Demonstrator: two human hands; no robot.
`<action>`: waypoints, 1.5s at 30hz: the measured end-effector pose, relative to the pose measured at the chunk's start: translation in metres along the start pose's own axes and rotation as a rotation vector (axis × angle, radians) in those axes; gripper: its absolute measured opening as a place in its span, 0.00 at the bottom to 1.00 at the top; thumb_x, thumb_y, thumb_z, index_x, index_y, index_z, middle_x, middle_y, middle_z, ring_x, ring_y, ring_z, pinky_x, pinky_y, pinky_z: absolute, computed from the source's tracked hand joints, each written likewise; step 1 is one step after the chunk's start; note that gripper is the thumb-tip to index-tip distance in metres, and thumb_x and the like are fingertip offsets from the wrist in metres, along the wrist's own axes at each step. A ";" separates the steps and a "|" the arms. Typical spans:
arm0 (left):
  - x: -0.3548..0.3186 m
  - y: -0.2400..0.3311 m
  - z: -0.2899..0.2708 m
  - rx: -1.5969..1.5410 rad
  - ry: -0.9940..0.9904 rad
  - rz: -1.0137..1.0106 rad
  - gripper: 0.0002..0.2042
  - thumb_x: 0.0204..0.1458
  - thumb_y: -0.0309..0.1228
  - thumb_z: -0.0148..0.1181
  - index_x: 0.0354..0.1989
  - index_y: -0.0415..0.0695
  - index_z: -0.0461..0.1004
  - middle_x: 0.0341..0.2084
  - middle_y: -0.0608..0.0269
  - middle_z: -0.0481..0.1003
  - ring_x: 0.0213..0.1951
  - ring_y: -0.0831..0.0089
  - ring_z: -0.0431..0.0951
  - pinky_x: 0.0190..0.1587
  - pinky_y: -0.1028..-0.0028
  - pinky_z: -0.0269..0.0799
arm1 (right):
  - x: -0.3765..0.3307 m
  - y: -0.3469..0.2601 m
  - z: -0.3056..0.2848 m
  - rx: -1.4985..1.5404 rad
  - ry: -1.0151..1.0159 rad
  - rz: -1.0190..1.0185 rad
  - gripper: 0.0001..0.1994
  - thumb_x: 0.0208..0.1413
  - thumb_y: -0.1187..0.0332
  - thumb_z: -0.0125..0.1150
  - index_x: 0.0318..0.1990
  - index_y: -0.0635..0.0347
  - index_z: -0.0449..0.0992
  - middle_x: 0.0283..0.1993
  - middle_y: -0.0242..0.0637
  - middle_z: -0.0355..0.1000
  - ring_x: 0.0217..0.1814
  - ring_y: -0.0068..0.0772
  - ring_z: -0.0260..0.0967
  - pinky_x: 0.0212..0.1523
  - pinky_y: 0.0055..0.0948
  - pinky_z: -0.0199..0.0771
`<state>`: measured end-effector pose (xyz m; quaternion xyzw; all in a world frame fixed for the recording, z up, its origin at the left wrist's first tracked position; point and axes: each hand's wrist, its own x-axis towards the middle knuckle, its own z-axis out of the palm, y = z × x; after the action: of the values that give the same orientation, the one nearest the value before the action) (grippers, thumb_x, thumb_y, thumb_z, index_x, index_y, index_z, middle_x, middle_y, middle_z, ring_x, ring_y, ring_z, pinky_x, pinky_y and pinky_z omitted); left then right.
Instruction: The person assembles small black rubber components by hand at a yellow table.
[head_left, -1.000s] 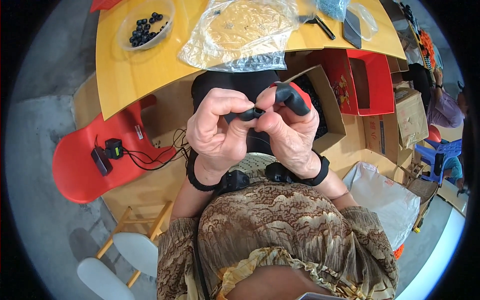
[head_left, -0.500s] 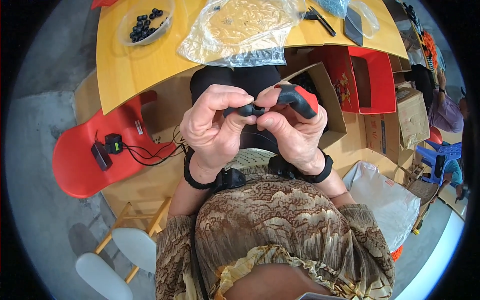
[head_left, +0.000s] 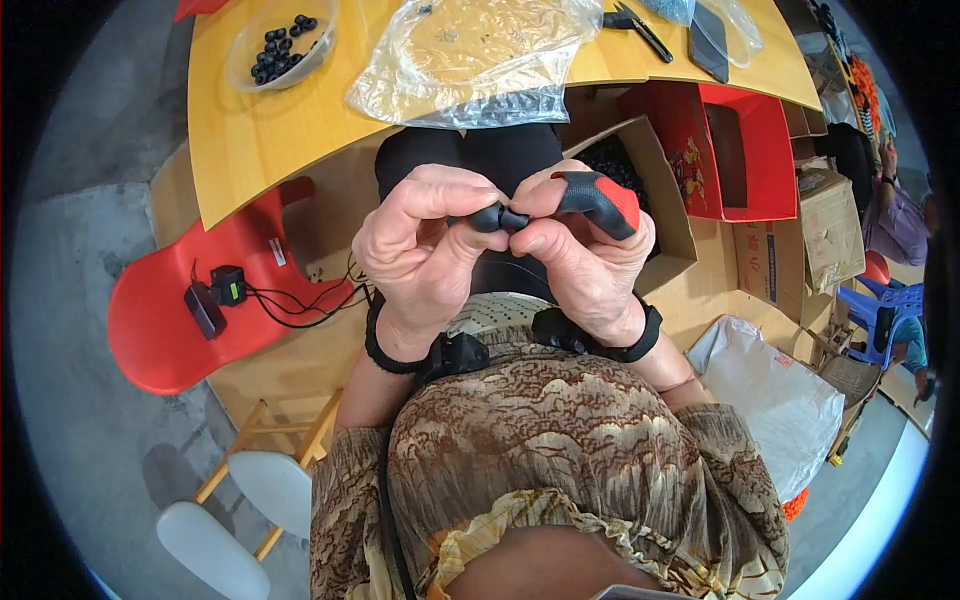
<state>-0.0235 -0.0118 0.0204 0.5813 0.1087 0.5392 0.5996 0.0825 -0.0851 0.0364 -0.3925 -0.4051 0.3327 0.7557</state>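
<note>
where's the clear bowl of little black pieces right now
In the head view, the clear bowl sits at the upper left on the yellow table, left of the crumpled clear plastic bag and well above both hands.

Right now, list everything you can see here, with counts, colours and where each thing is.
small part: one, black, pinched between both hands
table: one, yellow, top
bowl: one, clear, holding black beads, table's left
plastic bag: one, clear, table's middle
pliers: one, black, table's right
chair: one, red, left, with black gadgets and cables on it
red box: one, open, right of table
cardboard boxes: several, brown, right
white sack: one, lower right
white stools: two, lower left
finger guard: one, black and red, on right hand
wristbands: two, black
left hand: gripping the part
right hand: gripping the part
</note>
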 end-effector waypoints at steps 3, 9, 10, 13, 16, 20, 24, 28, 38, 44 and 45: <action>0.001 0.000 0.000 0.017 -0.010 0.000 0.08 0.43 0.21 0.62 0.31 0.35 0.71 0.29 0.56 0.73 0.28 0.77 0.73 0.28 0.82 0.71 | 0.003 -0.003 -0.002 -0.027 -0.037 0.019 0.08 0.42 0.83 0.63 0.31 0.70 0.72 0.31 0.37 0.70 0.32 0.24 0.69 0.33 0.21 0.72; 0.002 0.002 -0.002 0.033 -0.031 -0.027 0.07 0.43 0.21 0.62 0.31 0.35 0.71 0.29 0.56 0.72 0.28 0.78 0.73 0.27 0.82 0.71 | 0.007 -0.007 -0.007 -0.080 -0.090 0.047 0.07 0.42 0.82 0.62 0.31 0.69 0.72 0.30 0.36 0.70 0.32 0.23 0.69 0.32 0.20 0.71; 0.002 0.003 -0.002 0.032 -0.030 -0.027 0.07 0.43 0.21 0.62 0.31 0.35 0.71 0.29 0.56 0.72 0.28 0.78 0.73 0.27 0.82 0.71 | 0.009 -0.009 -0.008 -0.110 -0.119 0.062 0.07 0.43 0.82 0.62 0.31 0.68 0.72 0.30 0.35 0.70 0.31 0.22 0.68 0.32 0.19 0.71; 0.003 0.003 -0.002 0.043 -0.048 -0.027 0.07 0.43 0.20 0.62 0.30 0.35 0.71 0.28 0.56 0.72 0.28 0.78 0.73 0.26 0.82 0.71 | 0.013 -0.013 -0.011 -0.167 -0.153 0.091 0.06 0.43 0.81 0.63 0.30 0.66 0.73 0.28 0.33 0.70 0.30 0.21 0.68 0.31 0.19 0.70; 0.002 0.003 -0.001 0.076 -0.040 -0.061 0.06 0.43 0.20 0.62 0.30 0.35 0.71 0.28 0.57 0.72 0.28 0.78 0.72 0.27 0.82 0.70 | 0.014 -0.016 -0.012 -0.262 -0.164 0.076 0.07 0.42 0.79 0.64 0.29 0.65 0.73 0.27 0.32 0.70 0.29 0.20 0.68 0.30 0.18 0.69; 0.001 0.003 0.000 0.049 -0.016 -0.068 0.06 0.42 0.19 0.62 0.29 0.35 0.71 0.27 0.58 0.72 0.27 0.79 0.72 0.28 0.83 0.69 | 0.013 -0.020 -0.008 -0.362 -0.159 0.077 0.08 0.39 0.77 0.66 0.28 0.64 0.73 0.26 0.34 0.70 0.26 0.23 0.69 0.27 0.18 0.68; 0.001 -0.001 -0.003 0.069 -0.037 -0.027 0.07 0.43 0.19 0.62 0.29 0.35 0.71 0.27 0.59 0.72 0.27 0.80 0.71 0.29 0.83 0.69 | 0.013 -0.013 -0.007 -0.451 -0.131 -0.077 0.09 0.38 0.77 0.66 0.28 0.63 0.73 0.25 0.34 0.70 0.25 0.26 0.69 0.26 0.20 0.69; -0.001 0.001 0.002 0.018 -0.016 -0.063 0.07 0.43 0.20 0.61 0.30 0.36 0.70 0.27 0.59 0.72 0.28 0.79 0.71 0.29 0.82 0.69 | 0.013 -0.014 -0.005 -0.619 -0.130 -0.259 0.11 0.35 0.78 0.67 0.29 0.63 0.72 0.26 0.36 0.71 0.25 0.30 0.70 0.24 0.22 0.70; -0.001 0.002 0.000 0.081 -0.011 -0.004 0.07 0.42 0.19 0.62 0.29 0.36 0.70 0.27 0.58 0.73 0.27 0.77 0.72 0.30 0.81 0.69 | 0.010 -0.016 -0.002 -0.724 -0.122 -0.300 0.12 0.31 0.79 0.68 0.27 0.62 0.73 0.25 0.35 0.70 0.25 0.32 0.70 0.23 0.22 0.69; 0.000 0.003 0.002 0.058 -0.011 -0.033 0.07 0.42 0.19 0.62 0.29 0.36 0.70 0.26 0.58 0.73 0.27 0.78 0.72 0.30 0.82 0.69 | 0.014 -0.018 -0.003 -0.687 -0.159 -0.276 0.12 0.32 0.79 0.68 0.27 0.62 0.72 0.24 0.36 0.70 0.25 0.32 0.70 0.23 0.22 0.69; 0.000 0.004 0.003 0.017 0.009 -0.060 0.07 0.43 0.19 0.62 0.28 0.36 0.70 0.26 0.58 0.73 0.27 0.78 0.72 0.29 0.82 0.69 | 0.014 -0.018 -0.003 -0.683 -0.158 -0.276 0.12 0.33 0.79 0.68 0.28 0.63 0.72 0.24 0.36 0.70 0.25 0.33 0.70 0.24 0.23 0.69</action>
<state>-0.0233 -0.0144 0.0246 0.5804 0.1334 0.5227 0.6100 0.0947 -0.0829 0.0561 -0.5368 -0.5987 0.1028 0.5855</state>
